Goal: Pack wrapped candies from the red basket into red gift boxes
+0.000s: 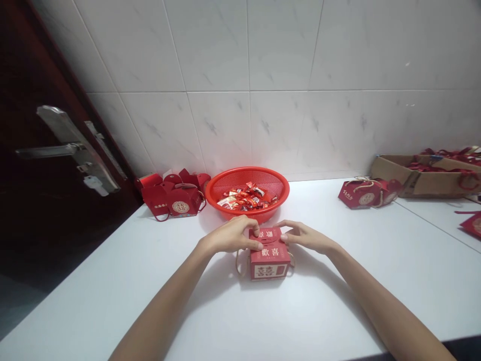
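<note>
A small red gift box [269,258] with pale Chinese characters sits on the white table in front of me, its top flaps folded over. Twisted cord handles hang at its left and right sides. My left hand [231,234] grips the top from the left, thumb on the near flap and index finger bent onto the far one. From the right, my right hand [308,237] holds the top edge, thumb on the lid and fingers curled behind. Just beyond the box stands a red plastic basket [248,174] with wrapped candies [251,198] inside.
More red boxes [180,200] cluster at the back left, some with raised flaps. Others [363,194] stand at the back right beside an open cardboard carton [432,184]. A tiled wall [278,130] bounds the table [124,296]; a dark door [45,200] is left.
</note>
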Available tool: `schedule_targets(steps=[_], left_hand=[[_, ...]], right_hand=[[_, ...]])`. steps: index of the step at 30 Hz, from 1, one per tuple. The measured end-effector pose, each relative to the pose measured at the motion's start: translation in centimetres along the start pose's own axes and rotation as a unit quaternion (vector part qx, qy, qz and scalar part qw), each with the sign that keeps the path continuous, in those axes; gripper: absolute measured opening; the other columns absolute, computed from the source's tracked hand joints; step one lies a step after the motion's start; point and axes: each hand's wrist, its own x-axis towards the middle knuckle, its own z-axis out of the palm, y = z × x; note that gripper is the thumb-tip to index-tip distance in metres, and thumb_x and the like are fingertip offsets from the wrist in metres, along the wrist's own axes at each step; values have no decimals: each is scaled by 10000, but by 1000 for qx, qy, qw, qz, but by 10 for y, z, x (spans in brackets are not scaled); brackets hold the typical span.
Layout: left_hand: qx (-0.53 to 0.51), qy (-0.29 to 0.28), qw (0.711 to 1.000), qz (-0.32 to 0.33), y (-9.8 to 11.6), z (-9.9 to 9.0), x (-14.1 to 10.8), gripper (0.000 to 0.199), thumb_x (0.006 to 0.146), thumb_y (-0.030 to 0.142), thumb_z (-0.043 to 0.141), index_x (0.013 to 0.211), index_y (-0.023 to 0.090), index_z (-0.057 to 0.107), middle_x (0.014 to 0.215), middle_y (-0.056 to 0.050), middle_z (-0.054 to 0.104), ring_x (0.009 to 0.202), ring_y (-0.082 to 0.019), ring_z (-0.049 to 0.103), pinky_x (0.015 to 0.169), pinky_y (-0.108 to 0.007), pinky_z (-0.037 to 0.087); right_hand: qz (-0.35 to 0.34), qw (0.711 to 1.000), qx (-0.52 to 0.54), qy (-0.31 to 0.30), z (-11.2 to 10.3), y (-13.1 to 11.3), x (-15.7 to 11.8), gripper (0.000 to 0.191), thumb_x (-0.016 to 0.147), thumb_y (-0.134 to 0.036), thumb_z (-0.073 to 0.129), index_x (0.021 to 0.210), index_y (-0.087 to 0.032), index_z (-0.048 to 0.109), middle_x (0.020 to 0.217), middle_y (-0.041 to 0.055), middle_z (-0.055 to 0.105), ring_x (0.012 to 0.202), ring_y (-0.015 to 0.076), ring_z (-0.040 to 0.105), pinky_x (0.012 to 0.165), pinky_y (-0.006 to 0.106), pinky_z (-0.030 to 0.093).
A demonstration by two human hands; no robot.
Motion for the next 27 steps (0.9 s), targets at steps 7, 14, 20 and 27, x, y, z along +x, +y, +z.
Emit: schedule_targets(steps=[7,14,20,27], left_hand=[[25,54,998,3,13,5,-6,257,734,429,749,827,190,743,900,-44,695,923,-251,596,754,-305,435],[-110,110,986,52,27,-7,-22,322,793,413,702,1030,197,735,1048,-57,723,897,-237,663,791,-368,534],[-348,145,918,123,31,-28,-39,367,868,409,663,1162,189,665,1308,-106,633,1084,-270,678,969,-466,555],[-364,138,909,153,35,-15,-36,458,837,224,615,1293,258,593,1427,-75,531,1243,-272,585,1054,-460,514]], right_hand=[[-63,990,128,23,-1,-40,-5,548,753,-347,826,1226,-176,607,626,-61,626,602,112,591,637,264,491],[-96,995,28,31,18,-89,2,327,795,-345,791,1059,-186,682,747,-9,681,655,128,638,650,292,543],[-102,992,-48,64,20,-109,4,322,829,-405,752,1055,-184,691,761,2,672,672,137,657,640,299,565],[-87,990,-67,92,33,-117,15,326,814,-310,759,1072,-184,606,698,-19,658,670,145,667,638,295,554]])
